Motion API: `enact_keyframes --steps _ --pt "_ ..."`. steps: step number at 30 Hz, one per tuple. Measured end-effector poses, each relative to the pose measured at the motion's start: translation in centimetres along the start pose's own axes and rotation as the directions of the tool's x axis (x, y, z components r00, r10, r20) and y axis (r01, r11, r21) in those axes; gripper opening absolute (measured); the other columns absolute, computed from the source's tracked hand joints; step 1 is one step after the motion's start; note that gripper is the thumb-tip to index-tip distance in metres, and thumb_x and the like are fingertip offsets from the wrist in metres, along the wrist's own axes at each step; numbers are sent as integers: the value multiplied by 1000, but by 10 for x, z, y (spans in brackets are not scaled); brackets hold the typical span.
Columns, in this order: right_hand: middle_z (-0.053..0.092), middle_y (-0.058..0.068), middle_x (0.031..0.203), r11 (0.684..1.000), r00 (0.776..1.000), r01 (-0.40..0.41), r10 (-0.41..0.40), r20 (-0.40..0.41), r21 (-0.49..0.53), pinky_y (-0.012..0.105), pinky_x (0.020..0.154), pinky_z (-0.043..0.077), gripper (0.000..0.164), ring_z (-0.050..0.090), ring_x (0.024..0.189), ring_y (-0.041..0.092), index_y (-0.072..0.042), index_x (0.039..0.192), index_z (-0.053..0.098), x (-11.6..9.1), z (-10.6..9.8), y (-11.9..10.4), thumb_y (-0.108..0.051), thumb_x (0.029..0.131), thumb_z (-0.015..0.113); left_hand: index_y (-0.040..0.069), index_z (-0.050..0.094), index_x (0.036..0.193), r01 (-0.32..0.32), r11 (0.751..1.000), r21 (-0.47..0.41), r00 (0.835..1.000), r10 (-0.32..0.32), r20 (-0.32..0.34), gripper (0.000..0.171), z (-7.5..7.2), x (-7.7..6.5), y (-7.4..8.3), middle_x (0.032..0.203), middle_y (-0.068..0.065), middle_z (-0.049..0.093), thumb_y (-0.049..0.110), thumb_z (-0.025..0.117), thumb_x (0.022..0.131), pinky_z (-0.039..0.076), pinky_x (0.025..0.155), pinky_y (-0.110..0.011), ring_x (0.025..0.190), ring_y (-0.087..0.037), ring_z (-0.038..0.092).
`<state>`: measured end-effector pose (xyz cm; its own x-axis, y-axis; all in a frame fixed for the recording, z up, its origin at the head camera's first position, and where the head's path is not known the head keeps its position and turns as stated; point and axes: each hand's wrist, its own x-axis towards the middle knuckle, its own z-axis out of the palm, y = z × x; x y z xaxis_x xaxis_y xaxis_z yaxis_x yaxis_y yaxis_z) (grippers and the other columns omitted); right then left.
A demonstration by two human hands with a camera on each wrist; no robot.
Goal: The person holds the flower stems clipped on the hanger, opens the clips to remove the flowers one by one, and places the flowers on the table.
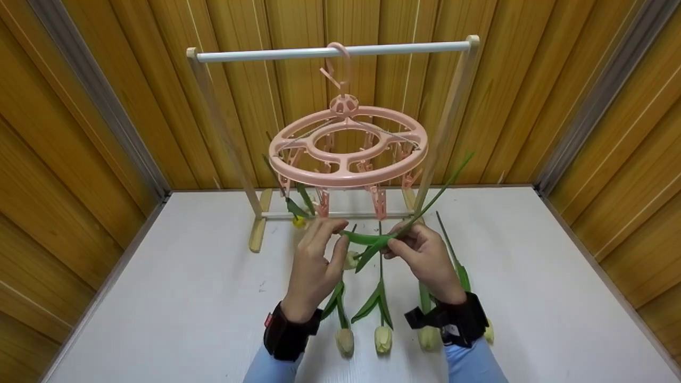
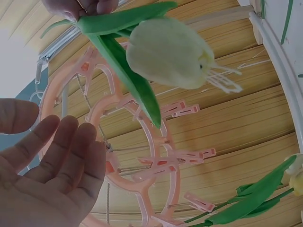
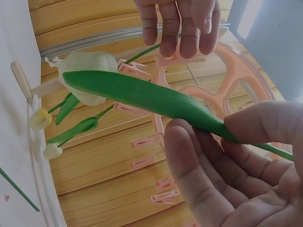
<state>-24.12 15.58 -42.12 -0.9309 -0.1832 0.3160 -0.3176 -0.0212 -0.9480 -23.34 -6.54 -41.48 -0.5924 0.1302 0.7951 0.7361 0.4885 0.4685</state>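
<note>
- Over the bench (image 1: 186,298): pale tulip (image 1: 380,242), pinched by the stem in the right hand (image 1: 428,258).
- Just left of it: left hand (image 1: 318,260), relaxed, with fingers almost straight, thumb apart.
- Underneath: other tulips (image 1: 382,339), laid side by side.
- Behind: pink clip hanger (image 1: 346,178), hooked on a white bar (image 1: 266,55), with hanging tulips (image 1: 299,222) at left.

In the head view, a wristband (image 1: 468,319) near five o'clock hides parts of two tulips (image 1: 429,338); sleeves (image 1: 473,364) run off at five and seven. Bench (image 1: 175,276) marks (image 1: 262,287) toward seven are too small to read. The left wrist view crops the right hand (image 1: 428,260) at eleven; the right wrist view has a leaf (image 3: 128,90) partly covering a bloom (image 3: 90,60).
</note>
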Motion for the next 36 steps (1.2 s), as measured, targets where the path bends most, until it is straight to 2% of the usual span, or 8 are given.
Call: enact_keyframes --steps 7,11,22,29,36 --pt "68 22 102 997 996 -75 74 39 25 34 81 61 20 72 87 20 11 116 57 4 -2 9 2 100 62 3 70 116 12 999 53 996 -16 85 20 5 -4 -2 110 -8 67 4 70 96 55 84 -39 103 -21 66" --pt "70 19 100 992 991 -122 121 59 27 34 81 61 19 73 86 20 11 115 57 5 -1 14 1 100 62 4 71 115 30 997 71 991 -39 129 19 6 -5 -3 112 -9 68 5 70 96 56 86 -39 105 -22 67" --pt "70 12 98 972 962 -234 228 149 25 34 80 62 15 74 81 19 10 110 58 10 7 23 0 99 62 3 72 109 66 992 106 979 -85 187 13 10 -7 -6 110 -8 69 6 70 96 56 88 -40 104 -22 67" --pt "71 10 97 966 947 -253 235 219 58 35 82 62 15 73 82 19 9 111 59 12 8 27 -1 100 61 3 72 110 100 984 150 960 -135 246 15 11 -8 -5 110 -10 69 8 70 96 56 87 -41 103 -24 67" --pt "71 10 97 959 937 -263 228 263 106 34 81 62 16 74 82 18 10 111 57 14 8 32 0 100 61 2 73 108 113 977 182 944 -163 287 14 10 -13 -10 105 -12 70 7 71 96 57 82 -41 97 -25 69"
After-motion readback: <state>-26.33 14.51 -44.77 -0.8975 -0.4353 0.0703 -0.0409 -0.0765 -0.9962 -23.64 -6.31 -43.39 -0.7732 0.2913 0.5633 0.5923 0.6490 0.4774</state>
